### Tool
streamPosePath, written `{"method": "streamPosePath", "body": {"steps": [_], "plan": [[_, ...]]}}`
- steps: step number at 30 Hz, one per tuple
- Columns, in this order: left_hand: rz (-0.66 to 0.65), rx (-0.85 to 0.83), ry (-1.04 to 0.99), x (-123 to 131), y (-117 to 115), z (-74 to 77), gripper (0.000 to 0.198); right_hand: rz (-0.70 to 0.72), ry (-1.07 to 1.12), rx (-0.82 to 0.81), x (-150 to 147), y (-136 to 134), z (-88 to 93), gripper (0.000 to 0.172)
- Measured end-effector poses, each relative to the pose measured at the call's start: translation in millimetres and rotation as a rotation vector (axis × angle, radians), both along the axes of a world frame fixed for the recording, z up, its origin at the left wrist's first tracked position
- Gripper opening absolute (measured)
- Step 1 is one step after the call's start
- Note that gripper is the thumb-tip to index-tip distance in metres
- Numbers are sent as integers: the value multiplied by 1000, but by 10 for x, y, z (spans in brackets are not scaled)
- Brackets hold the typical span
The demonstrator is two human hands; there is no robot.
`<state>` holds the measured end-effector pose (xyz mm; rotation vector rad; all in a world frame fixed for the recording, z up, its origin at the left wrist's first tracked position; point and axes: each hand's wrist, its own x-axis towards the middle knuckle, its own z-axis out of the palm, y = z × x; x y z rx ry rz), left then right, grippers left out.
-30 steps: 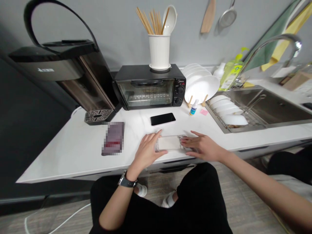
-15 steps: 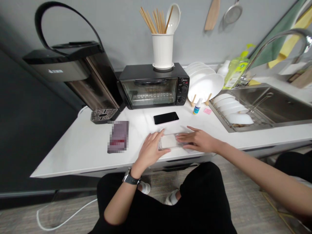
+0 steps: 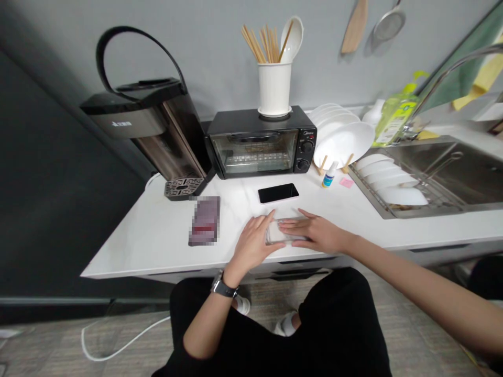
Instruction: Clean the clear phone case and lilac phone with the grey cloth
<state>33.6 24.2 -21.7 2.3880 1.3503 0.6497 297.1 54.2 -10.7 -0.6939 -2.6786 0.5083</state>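
A see-through rectangular piece that looks like a clear phone case (image 3: 275, 234) lies on the counter near its front edge. My left hand (image 3: 255, 241) grips its left end, thumb along the near side and fingers at the far side. Across its right part lies my right hand (image 3: 320, 234), fingers stretched out flat; anything beneath them is hidden. Just beyond the hands rests a phone (image 3: 278, 193) with a dark screen. A small spray bottle (image 3: 329, 175) stands farther right, with a pink slip (image 3: 346, 182) beside it. To the left is a purple, pixel-blurred packet (image 3: 205, 222).
Behind stand a water dispenser (image 3: 157, 131), a toaster oven (image 3: 261, 141) topped by a chopstick holder (image 3: 274, 89), and racked plates (image 3: 343, 144). On the right, bowls (image 3: 393, 180) sit in the sink (image 3: 463, 173) below a green soap bottle (image 3: 395, 118). The counter (image 3: 133, 246) ends close to my legs.
My right hand has slid left along the clear phone case, toward my left hand. My left hand keeps its grip. The whole view has shifted slightly as the head turned.
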Motion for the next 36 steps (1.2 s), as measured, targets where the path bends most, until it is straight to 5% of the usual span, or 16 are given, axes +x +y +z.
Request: {"method": "streamPosePath", "body": {"steps": [5,10,14,17,21,26,28,31,36], "plan": [[42,42,37,83,-2,-7,96,-194,-59,37,560,-238,-37,49],[17,63,32,91,-21,-12,88,-126,21,5,40,-411,-79,54],[21,82,-10,60,-44,-24,75,-66,12,40,-165,-285,-36,49],[60,103,-16,76,-51,-24,70,-183,-4,82,146,-197,-15,48],[76,117,-31,89,-69,-18,67,-307,167,-97,566,-268,-70,34],[157,58,-142,63,-78,18,25,-909,790,-125,572,-312,-247,37],[255,-2,-177,81,-42,29,24,-1051,931,-103,488,-278,-301,41],[317,-21,-178,132,38,8,23,-1028,874,-152,364,-237,-315,43],[155,122,-94,120,35,-64,48,-984,676,37,275,-236,-273,38]]}}
